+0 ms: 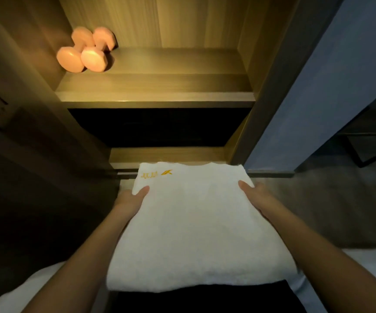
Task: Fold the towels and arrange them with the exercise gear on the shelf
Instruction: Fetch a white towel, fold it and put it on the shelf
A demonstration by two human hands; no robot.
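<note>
Dim room, with a wooden shelf unit lit warm from within. A folded white towel (200, 227) is held flat before the body, in front of the unit and below the lit shelf (160, 86), not yet on it. The left hand (130, 199) is clamped on the towel's left edge, thumb on top, fingers hidden beneath. The right hand (257, 197) is set likewise on the right edge. A yellow stitched mark (156, 173) is noted at the far left corner.

Folding of this towel is judged done; placing is left. Whether other towels remain cannot be told.

On the lit shelf, two pink dumbbells (85, 50) are laid side by side, touching, at the back left. The compartment below (160, 127) is dark and its contents cannot be made out.
</note>
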